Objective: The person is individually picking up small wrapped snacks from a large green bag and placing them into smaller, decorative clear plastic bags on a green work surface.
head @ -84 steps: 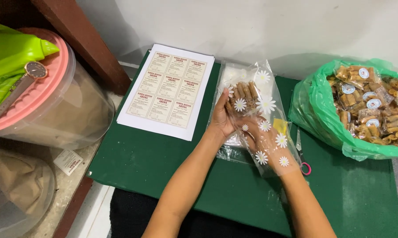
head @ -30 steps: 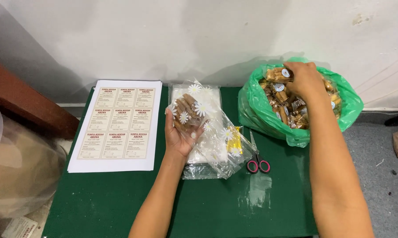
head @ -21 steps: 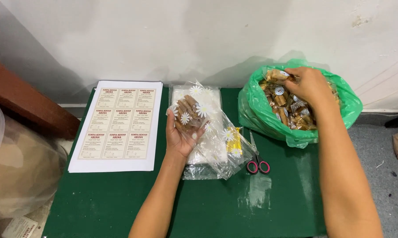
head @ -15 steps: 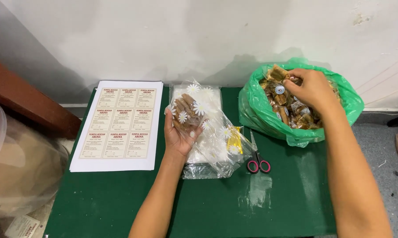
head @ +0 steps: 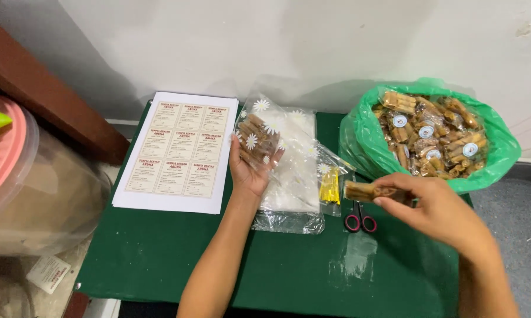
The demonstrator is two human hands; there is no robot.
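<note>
My left hand point(head: 249, 174) grips a daisy-print bag of snack sticks point(head: 258, 140) above the stack of empty bags point(head: 295, 176) on the green tabletop point(head: 159, 253). My right hand point(head: 439, 209) pinches a small snack packet point(head: 362, 191) over the scissors point(head: 359, 219), near the green sack point(head: 365, 141).

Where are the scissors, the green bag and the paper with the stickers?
scissors point(head: 360, 221), head view, on the pink handle loops.
green bag point(head: 366, 136), head view, on its left wall.
sticker sheet point(head: 178, 151), head view, on the middle label.

Head view, steeply down, close
</note>
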